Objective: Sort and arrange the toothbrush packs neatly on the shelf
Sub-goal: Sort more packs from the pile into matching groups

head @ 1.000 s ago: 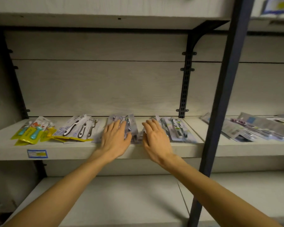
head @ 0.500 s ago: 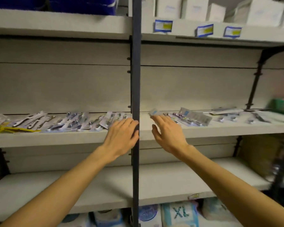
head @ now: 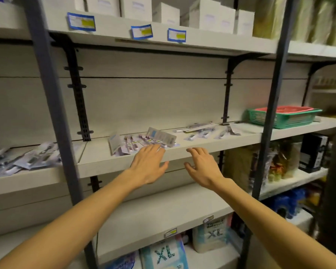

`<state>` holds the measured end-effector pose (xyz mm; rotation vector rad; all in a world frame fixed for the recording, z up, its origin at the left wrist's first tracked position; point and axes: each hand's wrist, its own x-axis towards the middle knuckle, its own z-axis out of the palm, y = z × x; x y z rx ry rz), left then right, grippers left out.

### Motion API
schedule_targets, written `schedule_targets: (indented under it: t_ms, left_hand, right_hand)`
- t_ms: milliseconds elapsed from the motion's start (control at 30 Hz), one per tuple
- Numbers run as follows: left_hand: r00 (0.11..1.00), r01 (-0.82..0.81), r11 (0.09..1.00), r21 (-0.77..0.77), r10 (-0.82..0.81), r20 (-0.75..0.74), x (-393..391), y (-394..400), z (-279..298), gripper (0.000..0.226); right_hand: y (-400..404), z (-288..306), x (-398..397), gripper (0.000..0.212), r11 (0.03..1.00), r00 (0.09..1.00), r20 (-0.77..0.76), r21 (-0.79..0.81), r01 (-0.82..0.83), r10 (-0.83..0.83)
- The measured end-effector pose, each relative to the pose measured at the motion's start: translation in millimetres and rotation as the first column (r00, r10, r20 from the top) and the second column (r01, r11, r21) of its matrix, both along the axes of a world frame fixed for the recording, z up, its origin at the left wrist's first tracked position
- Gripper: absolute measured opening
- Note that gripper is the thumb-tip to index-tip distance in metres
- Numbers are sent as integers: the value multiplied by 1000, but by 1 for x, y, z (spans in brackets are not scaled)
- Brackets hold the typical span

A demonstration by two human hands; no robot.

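Left hand [head: 147, 164], fingers spread, reaching toward loose purple-tinted toothbrush blister packs [head: 142, 143] mid-frame on pale wooden shelf [head: 202, 147]; right hand [head: 202, 167] hovering spread, holding nothing, likely readying to gather them.

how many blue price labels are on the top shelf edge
3. One label at the left, one in the middle, one to its right, all on the top shelf front edge. More may sit beyond the picture's edges.

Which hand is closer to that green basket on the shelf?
Right. The right hand is nearer the green basket, which sits farther right; the left hand is by the purple toothbrush packs.
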<state>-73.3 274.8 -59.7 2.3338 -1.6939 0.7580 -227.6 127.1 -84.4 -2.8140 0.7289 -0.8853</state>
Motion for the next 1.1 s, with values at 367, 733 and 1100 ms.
schedule_targets:
  t_ms: [367,733,1100]
  left_hand:
    - [980,98,995,-15,-99,-171,19,-184,-8,46]
    - [961,-58,998,30,63,-270,51,-297,-9,34]
    - [939,-244,969,36,245,-240,49,-334,2,34]
  right_hand:
    - [-174,3,21,50,997,999,-20,62,35,-34]
    - [-283,22,85,48,997,971,-237,69,14,3]
    - [-328,30,85,30,996,991,-129,73,42,-32]
